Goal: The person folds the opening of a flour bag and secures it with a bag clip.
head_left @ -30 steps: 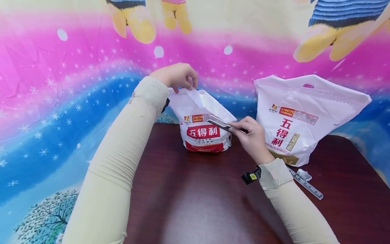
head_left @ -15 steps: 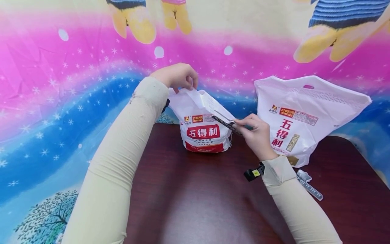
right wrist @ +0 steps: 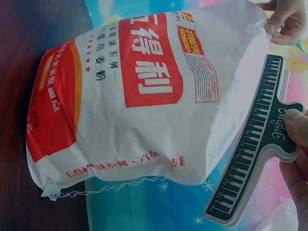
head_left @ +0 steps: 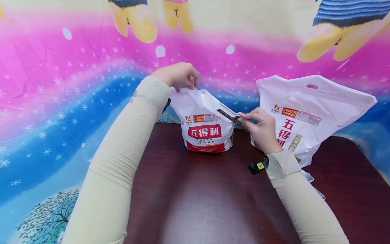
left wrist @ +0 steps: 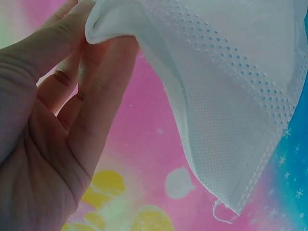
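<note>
A white flour bag (head_left: 204,131) with red print stands upright on the table, its top folded and slanting down to the right. My left hand (head_left: 179,75) pinches the bag's top edge at the left; the left wrist view shows thumb and fingers on the white fabric (left wrist: 226,96) with its rows of small holes. In my right hand (head_left: 260,128) is a long black clip (right wrist: 250,139) printed with piano keys, its handle pinched between thumb and fingers. The clip lies along the sloping right edge of the bag's top, overlapping it in the head view.
A second, larger white flour bag (head_left: 304,101) with a handle hole stands on the right of the dark wooden table (head_left: 195,200). Another clip (head_left: 318,193) lies in front of it, mostly hidden by my right sleeve. A colourful cloth (head_left: 91,67) hangs close behind.
My right hand has moved the clip a little right and up, to the bag's sloping top edge. The left hand keeps its pinch on the bag. My sleeve now covers more of the other clip.
</note>
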`<state>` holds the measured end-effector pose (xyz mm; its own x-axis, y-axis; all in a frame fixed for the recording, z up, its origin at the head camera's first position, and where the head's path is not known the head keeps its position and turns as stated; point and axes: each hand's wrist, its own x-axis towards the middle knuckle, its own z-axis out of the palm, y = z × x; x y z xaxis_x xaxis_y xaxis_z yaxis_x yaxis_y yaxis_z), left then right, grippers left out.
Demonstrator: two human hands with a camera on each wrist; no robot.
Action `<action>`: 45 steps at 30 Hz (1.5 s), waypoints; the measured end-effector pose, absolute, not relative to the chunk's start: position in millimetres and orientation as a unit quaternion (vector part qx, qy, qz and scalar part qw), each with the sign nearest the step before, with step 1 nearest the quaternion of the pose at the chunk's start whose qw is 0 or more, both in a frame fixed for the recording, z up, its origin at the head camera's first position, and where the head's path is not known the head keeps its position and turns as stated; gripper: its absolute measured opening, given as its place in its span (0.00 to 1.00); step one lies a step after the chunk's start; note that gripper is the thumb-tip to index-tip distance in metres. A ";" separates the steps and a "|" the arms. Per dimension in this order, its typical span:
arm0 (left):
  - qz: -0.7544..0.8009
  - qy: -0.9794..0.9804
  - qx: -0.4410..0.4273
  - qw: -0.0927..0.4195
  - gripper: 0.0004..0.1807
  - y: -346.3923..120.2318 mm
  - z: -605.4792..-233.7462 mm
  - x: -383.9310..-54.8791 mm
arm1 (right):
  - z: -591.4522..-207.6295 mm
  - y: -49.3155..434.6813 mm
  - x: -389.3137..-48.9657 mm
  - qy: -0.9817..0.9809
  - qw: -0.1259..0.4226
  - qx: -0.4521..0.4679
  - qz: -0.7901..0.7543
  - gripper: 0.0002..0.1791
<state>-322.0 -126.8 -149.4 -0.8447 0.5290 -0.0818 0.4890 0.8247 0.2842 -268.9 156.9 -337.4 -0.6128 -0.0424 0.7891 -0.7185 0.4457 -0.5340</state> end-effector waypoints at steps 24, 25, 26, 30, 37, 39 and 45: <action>0.132 0.952 0.264 0.080 0.10 -124.1 -144.9 -317.9 | -320.6 165.2 -289.9 -0.795 0.313 0.221 0.470 0.09; 0.132 0.952 0.263 0.081 0.10 -124.2 -144.8 -317.4 | -320.5 165.5 -290.8 -0.797 0.309 0.222 0.469 0.09; 0.131 0.952 0.262 0.082 0.10 -124.4 -144.7 -317.1 | -320.5 165.8 -291.5 -0.799 0.304 0.223 0.469 0.10; 0.131 0.953 0.260 0.086 0.10 -125.2 -145.5 -316.2 | -320.2 167.8 -294.1 -0.804 0.286 0.229 0.467 0.10; 0.131 0.953 0.262 0.082 0.09 -125.0 -145.1 -316.2 | -309.7 167.6 -295.8 -0.806 0.265 0.242 0.471 0.09; 0.130 0.953 0.263 0.081 0.09 -125.1 -144.9 -316.1 | -302.4 164.6 -290.7 -0.805 0.259 0.246 0.473 0.10; 0.129 0.953 0.263 0.075 0.09 -123.7 -144.7 -313.6 | -292.2 163.9 -289.5 -0.806 0.233 0.254 0.480 0.10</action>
